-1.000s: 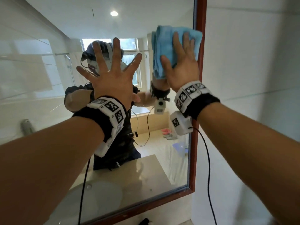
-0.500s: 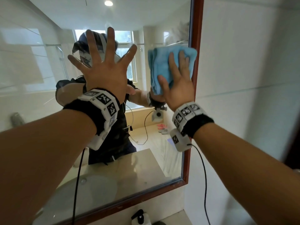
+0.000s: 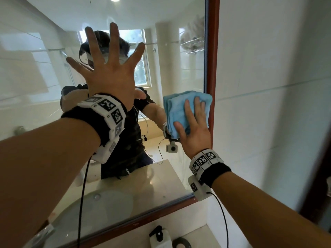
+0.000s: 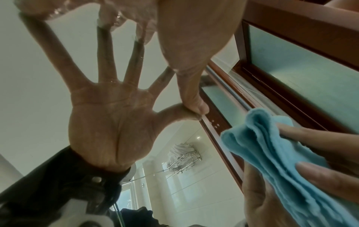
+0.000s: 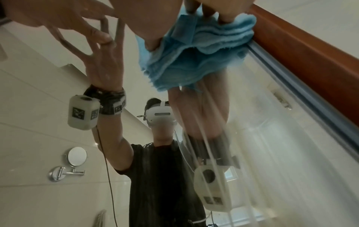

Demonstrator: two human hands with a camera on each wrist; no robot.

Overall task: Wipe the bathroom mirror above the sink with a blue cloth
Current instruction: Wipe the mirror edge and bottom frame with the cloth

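The mirror has a red-brown wooden frame. My left hand lies flat on the glass at centre left, fingers spread wide, holding nothing. A folded blue cloth is against the glass at the mirror's right edge, about mid-height. My right hand presses it there with straight fingers. The left wrist view shows my left thumb touching the glass and the cloth to its right. In the right wrist view the cloth bunches under my right hand, right beside the frame.
A white pump bottle stands on the counter below the mirror's bottom rail. White tiled wall fills the right side, with a dark door edge beyond it. Cables hang from both wrist cameras. The glass reflects a round sink.
My right hand has slid the blue cloth down the mirror's right edge, from near the top to mid-height. My left hand stays flat on the glass.
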